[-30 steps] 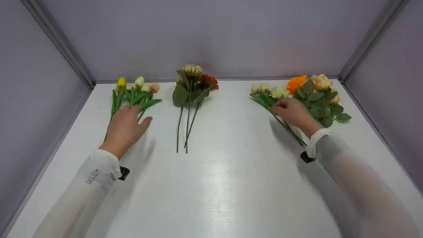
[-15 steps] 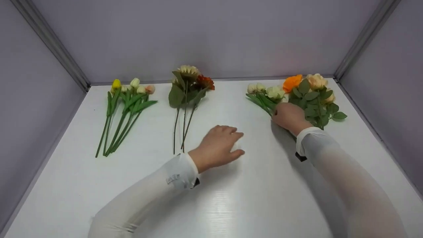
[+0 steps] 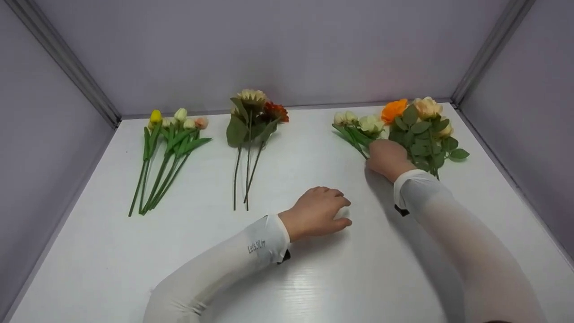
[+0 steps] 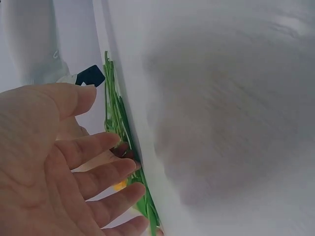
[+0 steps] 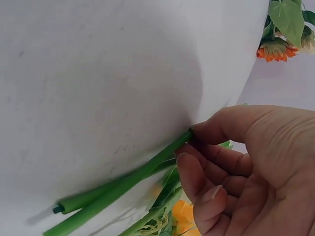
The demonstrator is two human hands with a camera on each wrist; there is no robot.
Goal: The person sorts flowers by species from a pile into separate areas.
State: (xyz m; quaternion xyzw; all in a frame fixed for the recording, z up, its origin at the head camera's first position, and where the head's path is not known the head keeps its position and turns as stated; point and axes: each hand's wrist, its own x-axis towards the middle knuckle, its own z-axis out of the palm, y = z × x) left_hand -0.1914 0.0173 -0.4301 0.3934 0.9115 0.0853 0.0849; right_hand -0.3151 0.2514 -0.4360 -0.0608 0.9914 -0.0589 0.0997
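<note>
My right hand [image 3: 388, 157] pinches the green stems [image 5: 120, 184] of the white tulips [image 3: 345, 118] on the right side of the table. In the right wrist view, thumb and fingertips meet at those stems, and the cut ends point away from the palm. The tulip heads stick out beyond the hand, beside a pale cream flower [image 3: 371, 123]. My left hand [image 3: 319, 213] hovers over the middle of the table with spread, relaxed fingers and holds nothing. Its palm faces the left wrist camera, and the stems by the right hand show behind its fingers [image 4: 106, 177].
Several tulips [image 3: 168, 152], yellow, white and pink, lie at the left. Cream and rust-red flowers with long stems [image 3: 248, 175] lie in the centre. An orange flower [image 3: 394, 111] and peach roses [image 3: 428, 107] lie at the far right. Grey walls [image 3: 287, 49] enclose the white table [image 3: 112, 269].
My left hand has left the tulips on the left and swung right to the middle of the table. The right hand has settled slightly lower around the white tulips' stems.
</note>
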